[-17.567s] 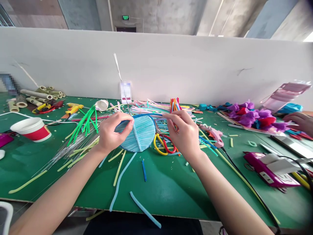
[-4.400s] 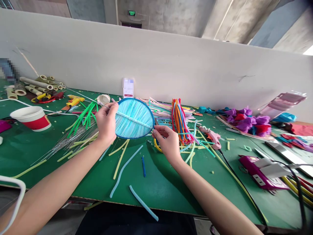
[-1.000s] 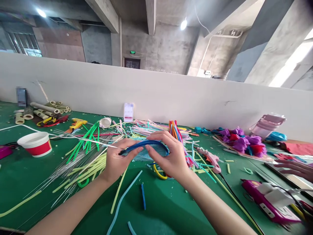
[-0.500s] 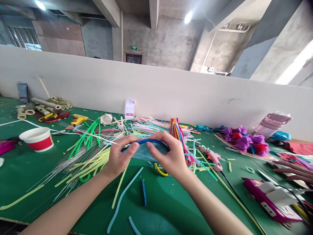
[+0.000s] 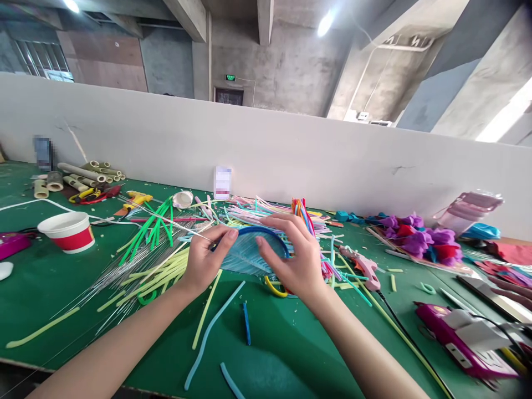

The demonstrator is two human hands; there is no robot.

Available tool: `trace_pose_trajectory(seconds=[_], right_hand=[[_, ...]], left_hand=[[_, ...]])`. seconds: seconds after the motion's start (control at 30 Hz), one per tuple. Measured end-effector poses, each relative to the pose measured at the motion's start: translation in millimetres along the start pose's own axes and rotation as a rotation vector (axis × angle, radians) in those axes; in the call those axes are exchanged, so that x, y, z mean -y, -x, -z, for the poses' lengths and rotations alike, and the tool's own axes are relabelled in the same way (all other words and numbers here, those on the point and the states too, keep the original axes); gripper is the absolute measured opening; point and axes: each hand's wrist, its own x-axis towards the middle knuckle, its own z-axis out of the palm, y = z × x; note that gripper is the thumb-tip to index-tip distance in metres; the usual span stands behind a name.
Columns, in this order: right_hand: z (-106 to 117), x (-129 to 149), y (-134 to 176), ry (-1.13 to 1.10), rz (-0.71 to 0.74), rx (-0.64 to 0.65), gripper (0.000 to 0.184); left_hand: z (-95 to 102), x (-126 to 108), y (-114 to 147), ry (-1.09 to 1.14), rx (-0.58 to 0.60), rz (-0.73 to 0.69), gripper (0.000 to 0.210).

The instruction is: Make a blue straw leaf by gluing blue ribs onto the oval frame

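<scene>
A light-blue, leaf-like piece (image 5: 245, 256) with fine ribs and a dark-blue curved rim is in front of me. My left hand (image 5: 204, 259) pinches its left end between thumb and fingers. A thin pale strip runs from that grip towards the upper left. My right hand (image 5: 297, 256) is at the piece's right side, thumb and fingers spread apart around the rim; whether it touches the rim is hard to tell. A yellow curved stem (image 5: 275, 288) lies just below. Nearer to me on the table are a short dark-blue stem (image 5: 246, 323) and a longer light-blue one (image 5: 210, 338).
Yellow-green stems (image 5: 162, 271), green stems (image 5: 160, 227) and thin wires lie left. A paper cup (image 5: 68, 233) stands beyond them. To the right are a pink glue gun (image 5: 366, 267), a magenta power strip (image 5: 453, 343) and purple flowers (image 5: 415, 243). Another person's hand (image 5: 513, 291) shows at the right edge.
My right hand has opened, its fingers lifting and spreading off the rim. The blue rim now bows wider, and more of the ribbed surface shows. The other person's hand has drawn right.
</scene>
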Motion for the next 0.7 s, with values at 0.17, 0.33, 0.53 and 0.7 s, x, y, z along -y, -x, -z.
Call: trace_pose_trajectory(seconds=[0.17, 0.33, 0.53, 0.7], right_hand=[[2.3, -4.9, 8.8, 0.23, 0.15, -0.121, 0.015], [4.7, 2.4, 1.8, 0.397, 0.298, -0.033, 0.015], [4.4, 4.6, -5.1, 0.471, 0.353, 0.01, 0.013], [0.4, 4.7, -6.3, 0.462, 0.361, 0.004, 0.011]], left_hand=[[-2.5, -1.1, 0.6, -0.014, 0.006, 0.003, 0.024], [-3.5, -4.8, 3.9, 0.005, 0.032, 0.007, 0.023], [-2.7, -9.4, 0.7, -0.014, 0.011, -0.02, 0.026], [-1.5, -9.3, -0.1, -0.03, -0.012, -0.036, 0.026]])
